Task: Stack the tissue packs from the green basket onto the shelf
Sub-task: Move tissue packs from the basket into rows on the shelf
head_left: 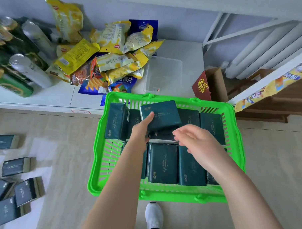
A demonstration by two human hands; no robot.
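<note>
Left hand (142, 130) has one tissue pack (161, 114) pinched, thumb on top and fingers hidden below, raised just above the rest in the green basket (167, 195). Right hand (196, 140) hangs loose and flat over the middle packs, holding nothing. Tip imo: slide the fingers further under so the soft wrap doesn't sag or slip, and have the right grab a second pack. The shelf (187, 48) looks bare right of the snack bags (113, 55), near the clear tub (162, 74), so lay them flat there.

Dark teal tissue packs (162, 164) lie in the green basket (167, 194), one pack (165, 113) tilted above.
</note>
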